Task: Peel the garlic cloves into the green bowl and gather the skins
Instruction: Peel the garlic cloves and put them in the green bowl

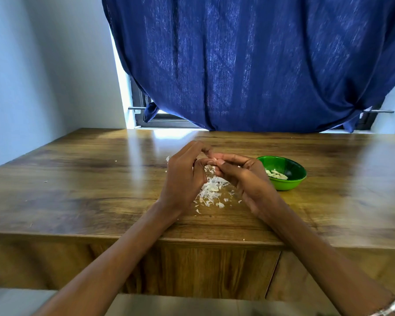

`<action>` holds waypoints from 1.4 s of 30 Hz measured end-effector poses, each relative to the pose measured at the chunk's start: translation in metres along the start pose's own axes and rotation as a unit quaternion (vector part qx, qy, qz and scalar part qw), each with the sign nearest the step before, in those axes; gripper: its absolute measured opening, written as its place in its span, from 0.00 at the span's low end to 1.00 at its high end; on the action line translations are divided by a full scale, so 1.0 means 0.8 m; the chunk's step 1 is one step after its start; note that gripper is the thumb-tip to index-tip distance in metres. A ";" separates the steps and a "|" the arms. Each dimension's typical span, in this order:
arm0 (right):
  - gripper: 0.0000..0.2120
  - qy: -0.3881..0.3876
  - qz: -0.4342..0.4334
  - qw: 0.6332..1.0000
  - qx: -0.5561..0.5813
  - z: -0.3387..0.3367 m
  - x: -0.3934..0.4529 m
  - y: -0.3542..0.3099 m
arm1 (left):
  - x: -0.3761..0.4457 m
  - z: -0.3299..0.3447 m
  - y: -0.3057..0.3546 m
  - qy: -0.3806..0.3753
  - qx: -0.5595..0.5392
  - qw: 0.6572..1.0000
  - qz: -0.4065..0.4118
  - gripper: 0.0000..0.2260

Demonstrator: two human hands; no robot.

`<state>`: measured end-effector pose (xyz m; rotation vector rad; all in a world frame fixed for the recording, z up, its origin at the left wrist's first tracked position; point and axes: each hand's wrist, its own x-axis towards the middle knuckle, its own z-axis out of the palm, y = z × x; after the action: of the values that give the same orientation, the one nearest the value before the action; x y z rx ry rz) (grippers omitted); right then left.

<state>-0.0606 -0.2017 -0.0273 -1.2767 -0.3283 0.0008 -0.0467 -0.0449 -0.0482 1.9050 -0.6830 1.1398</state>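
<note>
Papery white garlic skins (211, 192) lie in a loose heap on the glossy brown wooden table (78, 179), directly beneath the two raised hands. The left hand (184, 176) and the right hand (244, 179) meet fingertip to fingertip above the heap, fingers curled in a narrow pinch around what looks like a small pale garlic clove (214, 159); the fingers hide most of it, so I cannot tell how much skin it carries. A strip of skin hangs just below the pinch.

The round green plastic bowl (290, 181) stands just right of the right hand, with several peeled cloves (276, 174) resting inside.

The main risk is a slip: a smooth clove squeezed between fingertips could shoot out, roll over the slick tabletop and fall off the near edge, which lies close behind the heap. The skins are light, so a quick sweep of a wrist could scatter them further; stray flecks already sit well out to the left. The right hand could also knock the bowl when turning towards it.

There is open table on both sides and behind the hands, up to the dark blue curtain (260, 65).
</note>
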 end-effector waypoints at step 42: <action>0.04 0.049 -0.165 0.952 -0.252 -0.017 0.007 0.016 | 0.003 -0.008 0.015 -0.031 -0.140 0.956 -0.257 0.01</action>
<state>-0.0497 -0.2092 -0.0415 -1.7055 -0.4719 -0.4550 -0.0577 -0.0458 -0.0399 1.7357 -0.3254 0.6218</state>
